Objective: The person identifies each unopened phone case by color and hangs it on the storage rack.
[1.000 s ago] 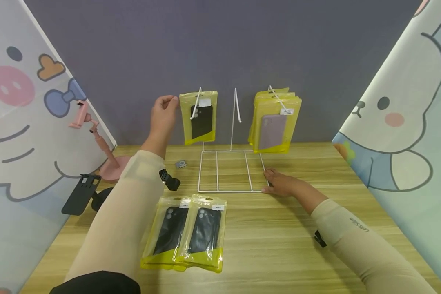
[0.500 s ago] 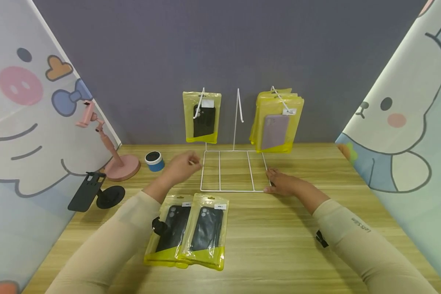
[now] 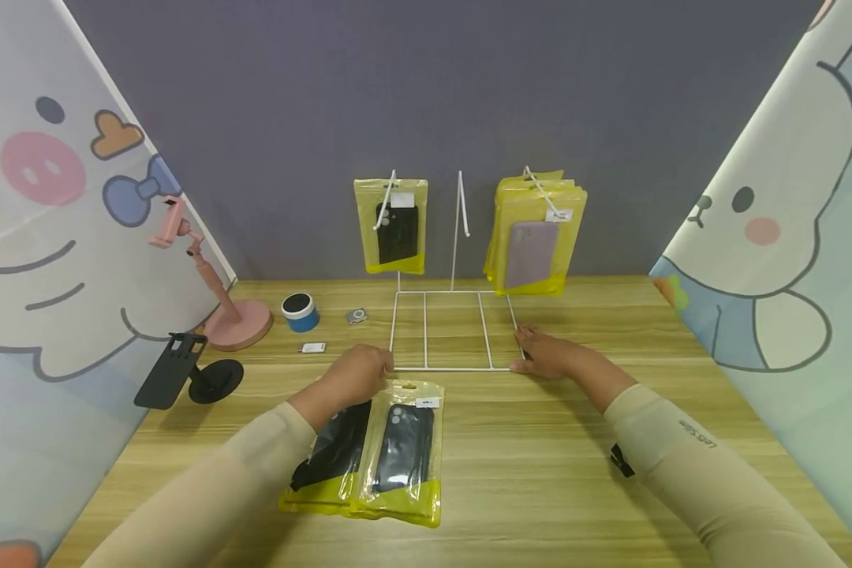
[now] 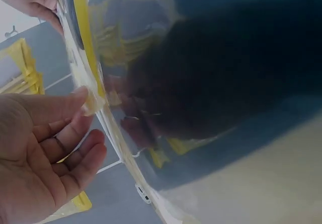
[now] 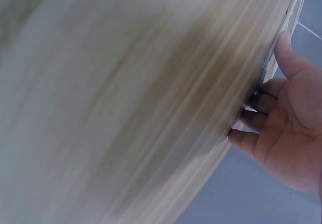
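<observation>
My left hand pinches the top edge of the right-hand one of two bagged phone cases lying on the table. This clear-and-yellow pouch shows a black phone case inside; in the left wrist view, thumb and forefinger hold the pouch's edge. Partly under it and my hand lies the other bagged black case. My right hand rests at the front right corner of a white wire display rack, fingers spread on its side and the table. In the right wrist view, the fingertips touch down on the wood.
On the rack's left hook hangs a bagged black case; several yellow pouches hang on the right hook. The middle hook is bare. Leftward are a blue jar, USB stick, small grey clip device, black phone stand and pink stand.
My left hand has come down from beside the hanging left pouch to the pouches on the table and grasped one, which has shifted slightly. The right hand has stayed at the rack's corner.
</observation>
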